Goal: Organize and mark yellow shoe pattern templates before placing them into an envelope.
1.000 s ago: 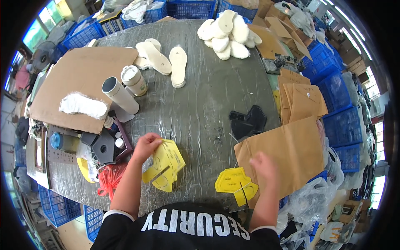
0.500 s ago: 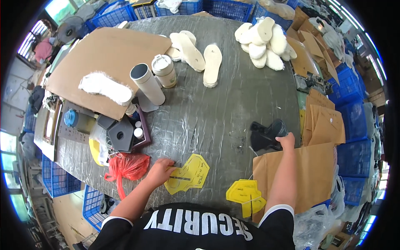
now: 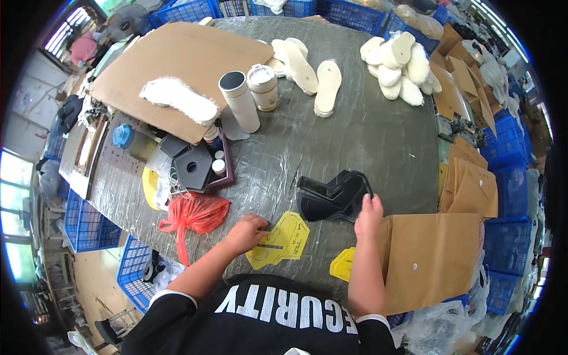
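My left hand (image 3: 247, 232) rests on a yellow cut-out pattern sheet (image 3: 283, 241) near the table's front edge, fingers pressing its left side. My right hand (image 3: 368, 214) grips the right edge of a stack of black cut-out pieces (image 3: 331, 195) lying on the grey plastic-covered table (image 3: 378, 136). A second yellow pattern (image 3: 343, 264) lies partly hidden beside my right forearm. A large brown paper envelope (image 3: 438, 260) sits just right of that arm.
White insoles lie at the back (image 3: 328, 86) and in a pile (image 3: 396, 62). Two cylinders (image 3: 239, 100) stand by a cardboard sheet (image 3: 177, 59) bearing a fluffy insole (image 3: 177, 99). A red plastic bag (image 3: 195, 213), black tools (image 3: 192, 167) and more envelopes (image 3: 470, 183) surround; blue crates (image 3: 503, 148) ring the table.
My right hand has gone from the yellow pattern near me forward to the black pieces and taken hold of them. My left hand stays on the other yellow pattern. My view has shifted.
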The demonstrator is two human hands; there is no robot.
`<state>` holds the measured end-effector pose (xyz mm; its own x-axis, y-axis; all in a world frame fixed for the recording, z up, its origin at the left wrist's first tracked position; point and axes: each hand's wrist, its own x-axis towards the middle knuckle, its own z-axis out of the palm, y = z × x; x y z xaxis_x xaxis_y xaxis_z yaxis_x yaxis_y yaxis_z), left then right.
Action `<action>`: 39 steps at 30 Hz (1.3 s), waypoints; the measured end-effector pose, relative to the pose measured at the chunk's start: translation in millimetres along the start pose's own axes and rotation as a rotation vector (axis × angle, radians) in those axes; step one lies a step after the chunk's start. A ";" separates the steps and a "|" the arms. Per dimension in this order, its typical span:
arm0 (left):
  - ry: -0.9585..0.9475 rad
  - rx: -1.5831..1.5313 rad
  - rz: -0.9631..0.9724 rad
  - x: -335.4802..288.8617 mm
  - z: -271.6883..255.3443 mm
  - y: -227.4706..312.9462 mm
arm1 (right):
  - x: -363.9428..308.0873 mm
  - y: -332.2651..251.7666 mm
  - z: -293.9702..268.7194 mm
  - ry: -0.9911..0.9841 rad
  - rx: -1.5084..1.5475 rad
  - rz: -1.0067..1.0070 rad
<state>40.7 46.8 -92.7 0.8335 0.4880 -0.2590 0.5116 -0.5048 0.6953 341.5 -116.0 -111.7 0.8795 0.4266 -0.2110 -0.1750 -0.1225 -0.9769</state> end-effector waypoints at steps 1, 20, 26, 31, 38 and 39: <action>0.018 0.014 0.015 -5.1 0.7 -3.9 | -6.3 -11.9 6.1 -0.022 0.415 0.092; -0.229 -0.618 -0.240 -28.3 -38.4 -7.4 | -19.6 -9.3 34.5 -0.306 -0.972 -0.067; -0.214 -0.636 -0.251 19.3 -56.4 10.4 | -80.0 0.3 37.4 -0.339 -0.795 0.016; -0.239 -0.430 -0.226 56.6 -33.9 13.7 | -89.6 26.0 23.6 -0.324 -0.591 -0.098; -0.045 0.012 -0.012 68.8 -26.3 20.4 | -98.2 10.3 25.1 -0.346 -0.540 -0.034; -0.028 -0.009 -0.041 70.4 -25.4 20.5 | -98.5 11.4 24.5 -0.342 -0.540 -0.031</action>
<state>104.7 88.9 -79.7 0.8176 0.4879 -0.3058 0.5435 -0.4786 0.6896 242.1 -137.5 -102.9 0.6739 0.6882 -0.2686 0.1742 -0.5014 -0.8475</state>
